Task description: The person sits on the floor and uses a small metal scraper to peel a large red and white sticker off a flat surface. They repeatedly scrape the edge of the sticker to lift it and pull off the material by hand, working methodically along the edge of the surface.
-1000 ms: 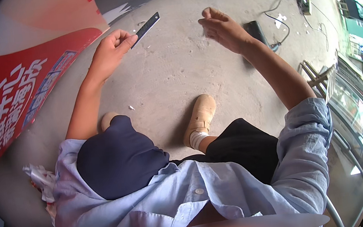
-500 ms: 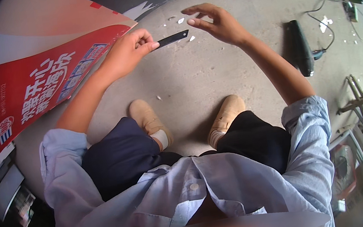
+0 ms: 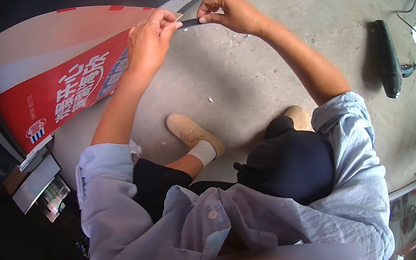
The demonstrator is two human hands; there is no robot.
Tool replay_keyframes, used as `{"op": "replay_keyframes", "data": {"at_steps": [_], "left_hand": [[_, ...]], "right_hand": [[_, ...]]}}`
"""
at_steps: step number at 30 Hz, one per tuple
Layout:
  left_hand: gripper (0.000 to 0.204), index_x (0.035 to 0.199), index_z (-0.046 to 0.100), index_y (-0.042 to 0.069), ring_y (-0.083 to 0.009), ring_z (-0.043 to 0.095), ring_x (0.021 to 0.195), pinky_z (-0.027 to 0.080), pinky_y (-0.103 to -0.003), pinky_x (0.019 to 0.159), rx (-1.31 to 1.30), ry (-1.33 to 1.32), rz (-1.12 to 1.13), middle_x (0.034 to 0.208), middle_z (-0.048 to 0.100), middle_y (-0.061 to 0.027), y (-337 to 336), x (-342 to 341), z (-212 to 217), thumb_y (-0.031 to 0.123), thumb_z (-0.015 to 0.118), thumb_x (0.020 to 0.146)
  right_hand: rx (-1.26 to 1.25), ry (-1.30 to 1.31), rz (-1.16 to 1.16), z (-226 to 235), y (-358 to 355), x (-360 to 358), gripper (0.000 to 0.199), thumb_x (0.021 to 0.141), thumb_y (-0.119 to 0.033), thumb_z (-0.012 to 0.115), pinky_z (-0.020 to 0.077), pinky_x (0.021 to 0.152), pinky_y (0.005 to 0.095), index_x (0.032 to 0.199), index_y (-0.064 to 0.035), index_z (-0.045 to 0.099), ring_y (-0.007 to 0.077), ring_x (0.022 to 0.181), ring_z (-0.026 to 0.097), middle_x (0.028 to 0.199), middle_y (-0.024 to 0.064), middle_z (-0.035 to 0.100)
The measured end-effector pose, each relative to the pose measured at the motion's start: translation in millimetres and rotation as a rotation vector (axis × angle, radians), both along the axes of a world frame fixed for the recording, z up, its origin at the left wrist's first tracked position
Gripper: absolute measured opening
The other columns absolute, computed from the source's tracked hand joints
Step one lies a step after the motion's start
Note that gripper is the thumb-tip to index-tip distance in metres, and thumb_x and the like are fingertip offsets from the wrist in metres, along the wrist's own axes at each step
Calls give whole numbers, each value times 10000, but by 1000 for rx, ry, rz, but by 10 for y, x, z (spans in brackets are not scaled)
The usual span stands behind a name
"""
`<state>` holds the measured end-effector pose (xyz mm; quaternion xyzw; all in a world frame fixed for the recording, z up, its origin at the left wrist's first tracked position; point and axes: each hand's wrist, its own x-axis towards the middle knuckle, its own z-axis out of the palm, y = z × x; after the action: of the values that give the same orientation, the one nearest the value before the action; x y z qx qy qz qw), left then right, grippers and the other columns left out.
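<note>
Together, left hand (image 3: 149, 41) and right hand (image 3: 230, 13), each grip pinched on small dark strip (image 3: 191, 22)

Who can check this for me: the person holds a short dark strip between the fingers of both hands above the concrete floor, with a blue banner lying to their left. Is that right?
Not quite. The banner is red and white, not blue, as the head view shows. The rest stands: the left hand and right hand pinch the short dark strip between them above the concrete floor, with the banner to the person's left.
</note>
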<state>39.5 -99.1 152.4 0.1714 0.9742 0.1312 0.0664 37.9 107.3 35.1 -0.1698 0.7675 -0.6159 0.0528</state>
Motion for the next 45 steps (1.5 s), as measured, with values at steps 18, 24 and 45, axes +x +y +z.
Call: {"op": "replay_keyframes", "data": {"at_steps": [18,24,45], "left_hand": [[111,788,712,293,-134,481,1099,240,-395,912,-568,853,-476,1060,582,131,212,-471,-157,355,799,757],[152,727,656,275,-96,477,1120,233,-369,918,-632,921,-657,1129,594,168,283,-595,-56,317,800,747],[158,676,626,224,-106,532,866,296,-321,807,-716,831,-661,869,558,117,253,-605,-228,252,773,729]], "right_hand": [[21,318,-715,-332,-253,-272,87,773,-251,746,441,768,449,813,-181,714,264,845,581,804,19,634],[130,433,-745,-333,-264,-352,123,776,-292,758,400,719,425,816,-187,708,253,813,558,786,7,613],[198,480,-739,-515,-357,-351,135,772,-309,741,386,721,426,745,-193,678,241,786,546,742,13,568]]}}
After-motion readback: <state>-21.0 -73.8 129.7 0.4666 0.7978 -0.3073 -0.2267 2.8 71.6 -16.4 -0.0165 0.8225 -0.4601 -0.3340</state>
